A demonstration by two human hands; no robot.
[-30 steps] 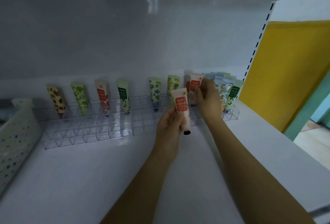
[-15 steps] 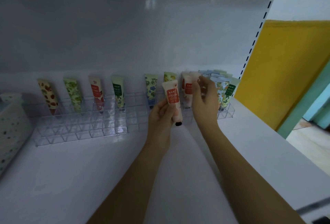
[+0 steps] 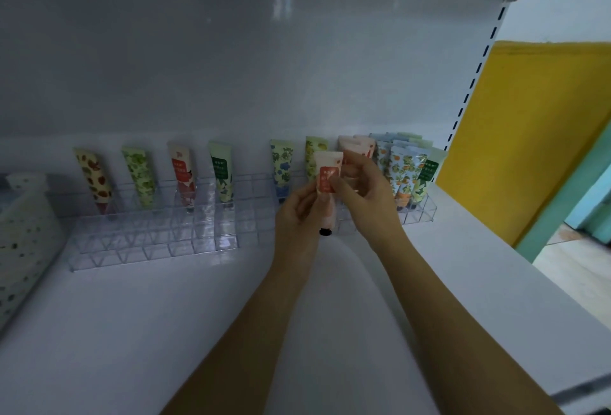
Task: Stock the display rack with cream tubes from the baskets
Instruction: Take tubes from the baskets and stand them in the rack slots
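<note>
A pink cream tube (image 3: 326, 183) with a red label and black cap is held upright in front of the clear display rack (image 3: 158, 242). My left hand (image 3: 297, 213) grips its lower half. My right hand (image 3: 363, 196) pinches its upper edge with thumb and fingers. Behind my hands, more pink tubes (image 3: 358, 147) stand in the rack, partly hidden. Several patterned tubes stand spaced along the back row, such as a red-label tube (image 3: 182, 176) and a blue-flower tube (image 3: 282, 166).
A white spotted basket (image 3: 23, 242) stands at the left end of the shelf. Blue and green tubes (image 3: 405, 173) crowd the rack's right end. A yellow panel (image 3: 529, 137) rises beyond the shelf's right edge. The rack's front rows hold no tubes.
My right hand left the pink tubes in the rack and came over to pinch the top of the tube in my left hand. The view shifted slightly right.
</note>
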